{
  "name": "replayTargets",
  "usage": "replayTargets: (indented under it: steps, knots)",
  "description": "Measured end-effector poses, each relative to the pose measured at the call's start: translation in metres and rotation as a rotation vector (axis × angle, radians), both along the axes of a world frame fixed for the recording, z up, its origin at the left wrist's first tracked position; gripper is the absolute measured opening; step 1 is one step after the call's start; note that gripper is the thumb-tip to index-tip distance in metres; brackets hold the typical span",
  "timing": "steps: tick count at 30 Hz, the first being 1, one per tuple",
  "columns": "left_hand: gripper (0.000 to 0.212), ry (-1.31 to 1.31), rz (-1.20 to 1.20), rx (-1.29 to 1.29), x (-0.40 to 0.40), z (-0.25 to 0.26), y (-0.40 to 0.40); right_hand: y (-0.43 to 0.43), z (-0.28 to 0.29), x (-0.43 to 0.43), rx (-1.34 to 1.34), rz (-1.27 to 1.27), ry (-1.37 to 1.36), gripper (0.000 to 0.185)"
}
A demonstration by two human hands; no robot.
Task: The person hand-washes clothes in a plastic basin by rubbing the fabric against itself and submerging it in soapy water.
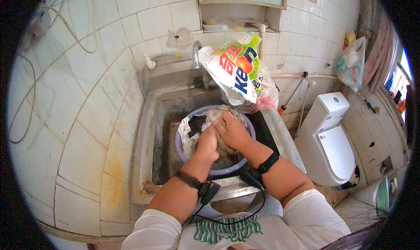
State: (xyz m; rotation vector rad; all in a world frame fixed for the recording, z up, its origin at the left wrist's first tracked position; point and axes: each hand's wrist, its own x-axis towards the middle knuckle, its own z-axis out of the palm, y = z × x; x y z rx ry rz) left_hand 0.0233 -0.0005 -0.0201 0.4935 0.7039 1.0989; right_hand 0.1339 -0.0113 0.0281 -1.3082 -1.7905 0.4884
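Observation:
A round purple plastic basin [230,170] sits in a grey sink [164,158]. Wet cloth lies inside it, with a white crumpled piece [185,135] along the left rim and a patterned light piece at the back. My left hand [207,140] and my right hand [231,131] meet over the basin, both closed around a brownish cloth [223,147], which hangs down between them. The parts of the cloth inside my palms are hidden. A black strap with a cable circles each forearm.
A curved metal faucet [197,54] rises behind the basin. A Keon detergent bag [241,69] and a clear plastic bag [267,97] rest on the sink's back right corner. A white toilet [334,148] stands to the right; tiled wall borders the left.

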Motion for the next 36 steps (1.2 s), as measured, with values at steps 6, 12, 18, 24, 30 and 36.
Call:
replayTargets:
  steps: [6,12,18,24,30,36]
  knots:
    - [0.038,-0.221,-0.157,0.207,-0.001,-0.015,0.003,-0.013,0.01,-0.007,-0.023,0.106,-0.165,0.035]
    - [0.037,-0.028,-0.043,-0.01,0.0,-0.002,0.001,0.009,-0.006,0.003,-0.011,-0.088,-0.077,0.029]
    - [0.041,-0.182,-0.074,-0.005,-0.009,-0.001,-0.006,-0.02,0.009,-0.015,-0.018,0.091,-0.201,0.037]
    - [0.041,-0.079,-0.059,-0.017,0.003,0.007,0.0,0.004,-0.004,0.001,-0.053,-0.062,-0.084,0.035]
    - [0.043,-0.218,-0.095,0.053,-0.015,-0.031,0.014,-0.015,0.004,-0.013,0.019,0.166,-0.146,0.034]
    - [0.046,0.02,0.02,-0.007,-0.003,0.006,0.001,0.029,-0.026,0.008,-0.075,-0.01,-0.007,0.038]
